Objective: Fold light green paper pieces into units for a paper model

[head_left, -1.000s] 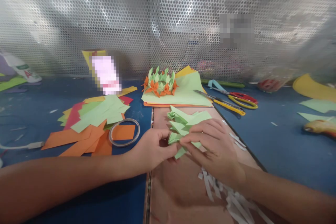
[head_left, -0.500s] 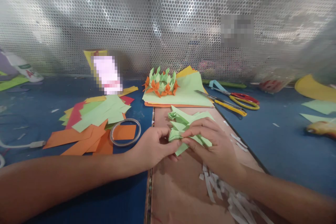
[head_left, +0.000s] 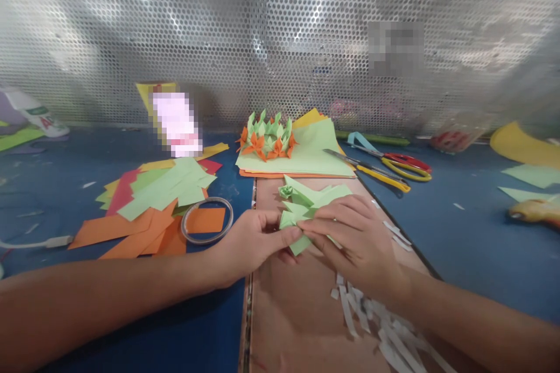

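Note:
Between my hands is a piece of folded light green paper [head_left: 287, 220], held over the wooden board [head_left: 297, 315]. My left hand [head_left: 258, 242] pinches its left side between thumb and fingers. The thumb and fingertips of my right hand [head_left: 356, 239] press on its right edge. Just beyond lie more light green paper pieces [head_left: 330, 195], partly covered by my right hand, and a small rolled green paper piece [head_left: 286, 191]. Farther back, a ring of green and orange folded paper [head_left: 268, 137] rests on a stack of coloured sheets [head_left: 321, 148].
Left of my hands are a roll of tape [head_left: 186, 232], orange paper strips [head_left: 114, 227] and green paper pieces [head_left: 168, 186]. Scissors [head_left: 406, 168] and a yellow-handled cutter [head_left: 380, 179] lie back right. White paper scraps [head_left: 394, 332] sit near my right forearm. A perforated metal sheet [head_left: 280, 29] stands behind.
My right fingers have shifted slightly lower along the folded green paper, and my left thumb lies flatter on it. The whole view has moved a little.

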`<state>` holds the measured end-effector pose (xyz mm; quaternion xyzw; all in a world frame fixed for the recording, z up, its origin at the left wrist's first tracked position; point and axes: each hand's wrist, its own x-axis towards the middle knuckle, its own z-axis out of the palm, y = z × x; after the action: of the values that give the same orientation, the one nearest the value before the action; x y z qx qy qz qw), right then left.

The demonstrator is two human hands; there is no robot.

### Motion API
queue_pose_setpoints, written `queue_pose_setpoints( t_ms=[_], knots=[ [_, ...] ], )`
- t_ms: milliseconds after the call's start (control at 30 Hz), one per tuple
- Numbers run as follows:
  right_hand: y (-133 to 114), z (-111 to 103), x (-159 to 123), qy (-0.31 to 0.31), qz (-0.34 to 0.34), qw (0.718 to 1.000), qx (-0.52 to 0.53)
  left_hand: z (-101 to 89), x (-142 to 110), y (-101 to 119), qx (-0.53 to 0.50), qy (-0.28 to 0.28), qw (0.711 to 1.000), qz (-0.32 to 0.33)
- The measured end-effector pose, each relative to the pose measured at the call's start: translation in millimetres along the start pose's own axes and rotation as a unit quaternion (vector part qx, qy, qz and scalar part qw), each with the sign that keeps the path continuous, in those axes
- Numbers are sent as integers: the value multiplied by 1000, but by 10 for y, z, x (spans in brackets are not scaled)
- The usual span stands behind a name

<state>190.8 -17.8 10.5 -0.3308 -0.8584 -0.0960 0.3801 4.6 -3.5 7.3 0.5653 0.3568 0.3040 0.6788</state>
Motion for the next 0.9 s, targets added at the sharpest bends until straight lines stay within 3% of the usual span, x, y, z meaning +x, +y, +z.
queue_pose_setpoints(
  t_ms=[167, 500, 667, 900],
  knots=[
    [3, -11, 4, -1, -15, 1000, -16, 1, 1, -22, -41, -1, 999, 21],
    [1, -38, 5, -15, -24, 999, -32, 4, 15, -21, -113, 11, 993, -9],
    [-2, 4, -7, -18, 7, 1000, 11, 13, 11, -4, -116, 22, 993, -14],
    [-16, 56, -13, -9, 117, 990, 84, 9, -10, 30, 2, 31, 999, 16]
  ],
)
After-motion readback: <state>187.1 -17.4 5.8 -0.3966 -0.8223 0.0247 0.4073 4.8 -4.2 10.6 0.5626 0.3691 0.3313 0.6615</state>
